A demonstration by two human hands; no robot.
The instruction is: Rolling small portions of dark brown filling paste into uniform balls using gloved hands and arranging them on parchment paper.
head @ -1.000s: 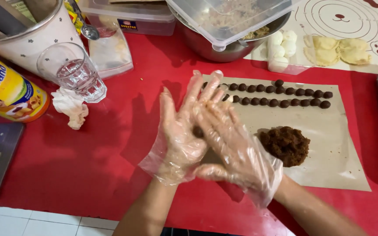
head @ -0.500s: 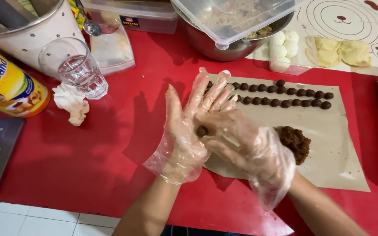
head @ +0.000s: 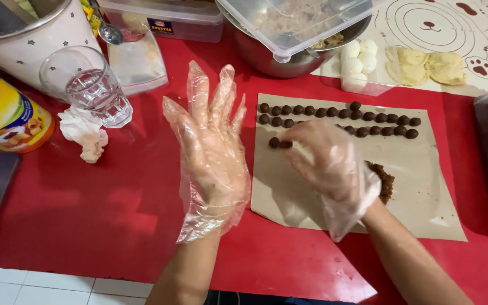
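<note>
While the left hand (head: 213,149) hovers spread and empty, the right hand (head: 329,164) pinches a brown ball (head: 285,144) near a yellow tin (head: 4,113).

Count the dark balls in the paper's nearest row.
2. One small dark brown ball lies at the left end; the second ball sits beside it, at the gloved right hand's fingertips. The hand may hide more.
</note>
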